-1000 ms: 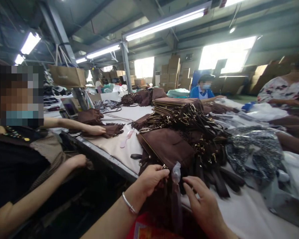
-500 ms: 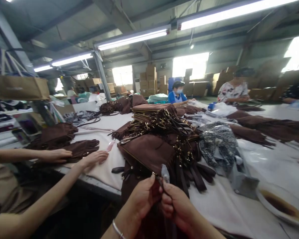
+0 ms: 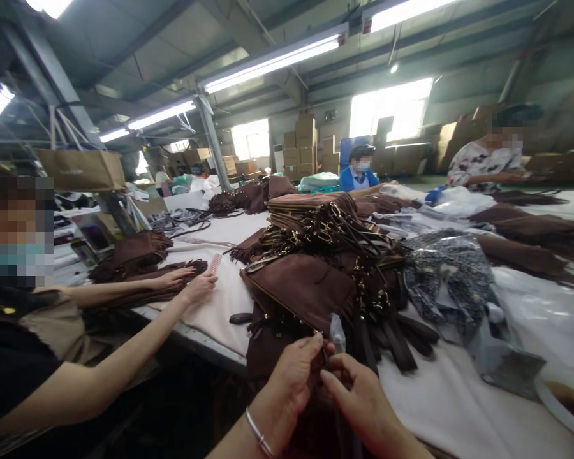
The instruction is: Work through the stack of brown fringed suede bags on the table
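Note:
A dark brown bag with a brass zip lies at the table's front edge, in front of me. My left hand, with a silver bangle at the wrist, pinches a thin brown strap by the bag's near corner; a small metal fitting shows at the thumb tip. Close beside it is my right hand, its fingers curled and thumb near the forefinger; what lies between them is hidden. A clear plastic wrapping stands up just behind my fingers. Brown straps with brass clips hang out to the right.
Stacked brown bags rise behind. At left, a co-worker's hand holds a pink comb near fringed brown pieces. A plastic-wrapped bundle and a bowl of dark liquid stand to the right. Other people sit across the table.
My view has swung left, bringing the co-worker's head into sight. My right fingers have loosened and shifted slightly off the strap, while my left keeps its pinch. The co-worker now holds the comb.

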{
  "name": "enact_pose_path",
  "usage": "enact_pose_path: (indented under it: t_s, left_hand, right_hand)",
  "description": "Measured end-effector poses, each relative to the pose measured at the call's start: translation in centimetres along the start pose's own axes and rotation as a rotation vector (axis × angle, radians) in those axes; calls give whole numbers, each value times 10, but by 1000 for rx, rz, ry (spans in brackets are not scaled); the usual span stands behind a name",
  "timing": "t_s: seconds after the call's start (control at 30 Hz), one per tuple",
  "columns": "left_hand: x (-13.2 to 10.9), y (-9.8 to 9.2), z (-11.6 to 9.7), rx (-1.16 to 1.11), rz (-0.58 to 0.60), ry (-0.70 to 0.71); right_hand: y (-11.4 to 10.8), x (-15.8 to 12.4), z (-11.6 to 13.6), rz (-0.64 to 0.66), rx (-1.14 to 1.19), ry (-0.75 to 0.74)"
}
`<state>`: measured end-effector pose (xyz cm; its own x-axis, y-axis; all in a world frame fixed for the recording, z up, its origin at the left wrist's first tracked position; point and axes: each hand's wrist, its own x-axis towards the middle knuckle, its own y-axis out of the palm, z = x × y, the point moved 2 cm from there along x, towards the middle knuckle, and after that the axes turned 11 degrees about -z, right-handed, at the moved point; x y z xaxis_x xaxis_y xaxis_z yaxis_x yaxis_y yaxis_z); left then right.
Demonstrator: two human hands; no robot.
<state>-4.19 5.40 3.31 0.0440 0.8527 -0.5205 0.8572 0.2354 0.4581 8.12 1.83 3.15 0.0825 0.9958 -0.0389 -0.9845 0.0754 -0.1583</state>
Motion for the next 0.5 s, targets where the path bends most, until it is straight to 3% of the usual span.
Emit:
enact_pose_path:
  t_s: [0.07, 0.13, 0.27, 0.37, 0.43, 0.5]
  left_hand:
    - [-3, 3, 1, 9, -22, -15]
    - [-8, 6, 3, 38, -10, -11]
    - [-13, 9, 12, 105, 110, -21]
    - [-9, 9, 16, 84, 99, -37]
    - [-6, 10, 17, 43, 49, -34]
    - [-2, 12, 18, 24, 18, -39]
  right_hand:
    - [-2, 1, 5, -34, -110, -121]
    - [-1, 0, 7, -20, -101, -121]
    - [7, 3, 1, 115, 148, 139]
    - [10, 12, -12, 217, 282, 339]
    - [13, 18, -23, 266, 346, 392]
    - [16, 21, -32, 271, 334, 351]
